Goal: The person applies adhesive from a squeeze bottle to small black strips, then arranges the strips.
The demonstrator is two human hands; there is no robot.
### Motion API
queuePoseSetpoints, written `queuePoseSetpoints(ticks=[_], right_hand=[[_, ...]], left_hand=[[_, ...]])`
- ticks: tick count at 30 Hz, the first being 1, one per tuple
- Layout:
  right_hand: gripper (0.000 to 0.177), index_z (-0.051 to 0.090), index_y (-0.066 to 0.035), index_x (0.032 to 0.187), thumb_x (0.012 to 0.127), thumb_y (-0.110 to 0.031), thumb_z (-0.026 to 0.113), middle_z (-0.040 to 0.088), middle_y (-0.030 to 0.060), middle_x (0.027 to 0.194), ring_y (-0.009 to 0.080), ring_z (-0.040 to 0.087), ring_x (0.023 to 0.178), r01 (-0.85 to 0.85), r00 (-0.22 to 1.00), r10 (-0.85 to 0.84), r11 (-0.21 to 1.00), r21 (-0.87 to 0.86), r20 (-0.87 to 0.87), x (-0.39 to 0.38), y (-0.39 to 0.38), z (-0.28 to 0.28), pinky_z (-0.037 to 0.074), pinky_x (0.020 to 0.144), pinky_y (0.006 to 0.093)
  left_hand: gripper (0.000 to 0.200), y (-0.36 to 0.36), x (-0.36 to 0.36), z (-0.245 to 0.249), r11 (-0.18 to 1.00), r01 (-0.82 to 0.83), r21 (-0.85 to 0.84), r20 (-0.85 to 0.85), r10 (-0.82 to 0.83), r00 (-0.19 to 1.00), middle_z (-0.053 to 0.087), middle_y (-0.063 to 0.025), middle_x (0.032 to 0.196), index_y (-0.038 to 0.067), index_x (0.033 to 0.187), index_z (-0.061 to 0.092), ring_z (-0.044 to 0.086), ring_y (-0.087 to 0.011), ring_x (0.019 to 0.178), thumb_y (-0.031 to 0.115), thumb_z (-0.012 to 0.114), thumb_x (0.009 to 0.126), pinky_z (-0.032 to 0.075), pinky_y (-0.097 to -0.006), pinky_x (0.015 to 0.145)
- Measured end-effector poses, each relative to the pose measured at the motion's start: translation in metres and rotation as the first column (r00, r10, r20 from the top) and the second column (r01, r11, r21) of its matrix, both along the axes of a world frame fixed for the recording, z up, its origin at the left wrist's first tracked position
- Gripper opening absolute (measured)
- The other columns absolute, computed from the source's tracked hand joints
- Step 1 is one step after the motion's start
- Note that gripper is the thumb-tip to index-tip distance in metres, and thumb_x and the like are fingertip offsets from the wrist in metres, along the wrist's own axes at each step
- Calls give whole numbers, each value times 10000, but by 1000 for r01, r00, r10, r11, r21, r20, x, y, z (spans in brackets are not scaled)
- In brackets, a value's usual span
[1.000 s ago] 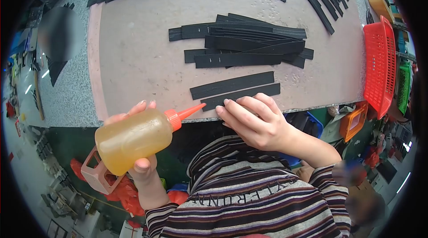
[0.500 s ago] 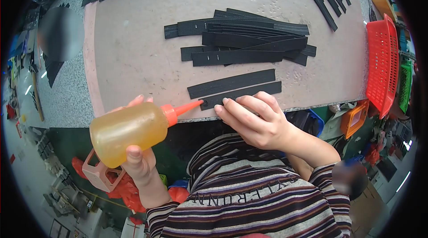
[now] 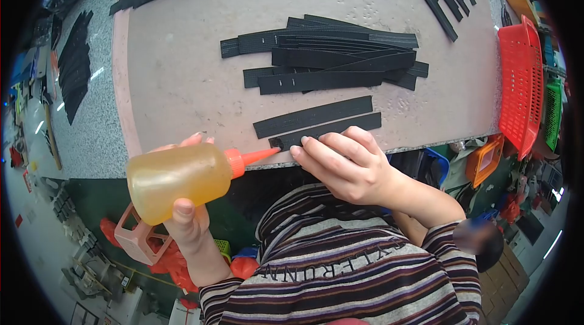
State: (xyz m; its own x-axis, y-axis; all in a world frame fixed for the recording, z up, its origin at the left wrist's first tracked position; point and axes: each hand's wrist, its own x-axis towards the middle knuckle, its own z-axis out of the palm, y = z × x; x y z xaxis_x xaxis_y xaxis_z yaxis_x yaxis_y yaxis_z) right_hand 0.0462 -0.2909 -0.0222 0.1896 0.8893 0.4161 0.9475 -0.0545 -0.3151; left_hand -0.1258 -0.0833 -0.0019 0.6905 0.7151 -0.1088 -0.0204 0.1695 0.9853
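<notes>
While strip (image 3: 333, 128) stays pinned, bottle (image 3: 176, 180) has levelled.

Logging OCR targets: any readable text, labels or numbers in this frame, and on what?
"YLERUNN": on the shirt, upside down in view; its start is lost in a fold, so it is likely incomplete.
Bottle in the left hand: no label visible.
Strips and red basket: no text.
Clutter at the frame edges: too blurred to read.
</notes>
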Motion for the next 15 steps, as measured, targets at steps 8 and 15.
queuePoseSetpoints(ticks=[8,15], right_hand=[[265,622,-121,986,753,-161,741,492,38,968,235,462,946,96,910,-209,946,-309,-357,43,-2,44,333,797,377],[262,587,-131,1008,792,-206,715,475,28,964,218,441,939,33,920,-154,946,-322,-361,49,-3,41,290,780,374]], left_hand=[[793,32,2,12,852,-139,-505,341,344,875,358,-215,1453,6,1450,261,417,-374,1327,419,646,892,549,-449,954],[780,40,15,-5,757,147,-637,493,253,833,359,-176,1464,21,1439,294,400,-354,1343,455,638,889,537,-504,961]])
